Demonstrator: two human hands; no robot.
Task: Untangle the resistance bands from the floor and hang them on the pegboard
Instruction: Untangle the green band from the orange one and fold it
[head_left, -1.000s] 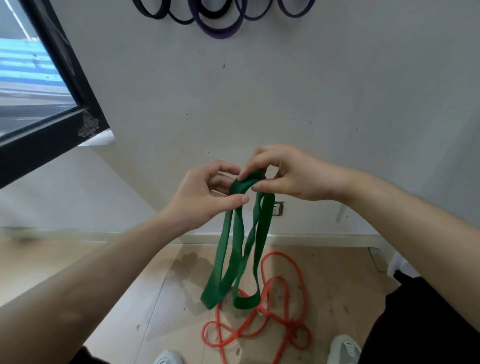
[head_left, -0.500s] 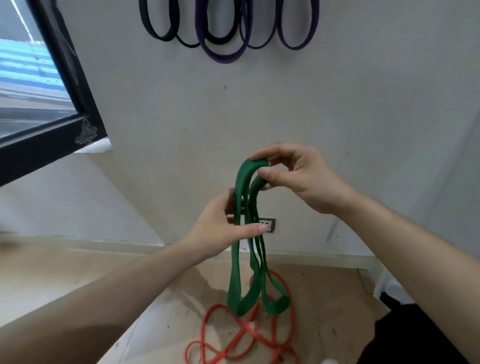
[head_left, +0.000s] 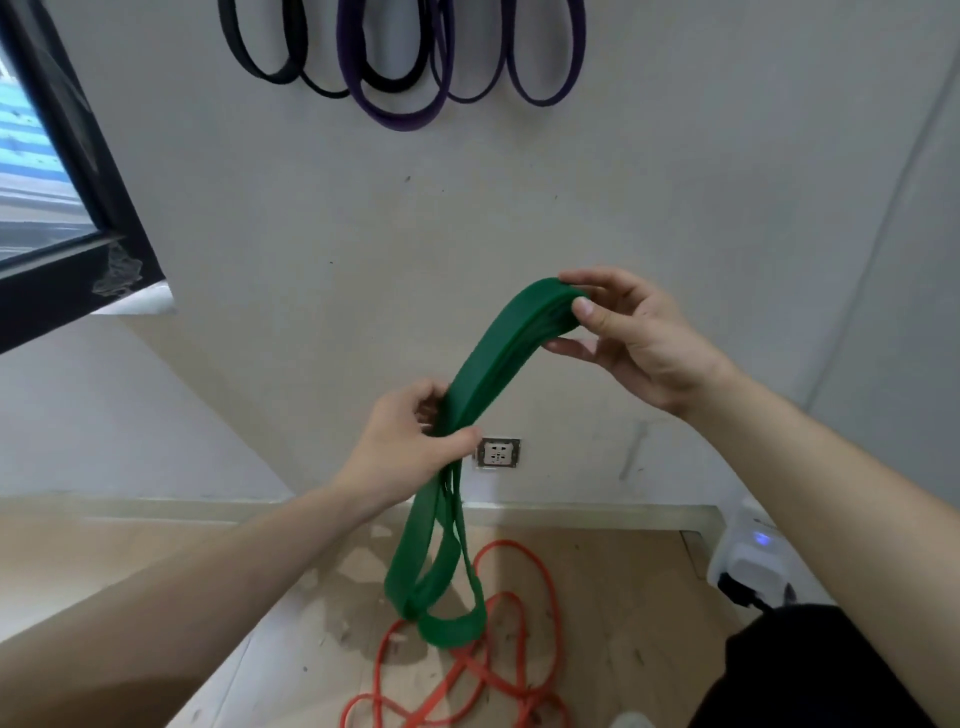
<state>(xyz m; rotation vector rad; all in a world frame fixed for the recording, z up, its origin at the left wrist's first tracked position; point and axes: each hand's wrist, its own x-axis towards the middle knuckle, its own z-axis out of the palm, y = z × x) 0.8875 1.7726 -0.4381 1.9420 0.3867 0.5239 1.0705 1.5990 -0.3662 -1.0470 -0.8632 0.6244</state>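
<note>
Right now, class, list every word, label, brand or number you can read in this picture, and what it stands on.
No text can be read. The green band, orange band, hanging bands and wall socket show no legible print; the white device shows only a blue light.
</note>
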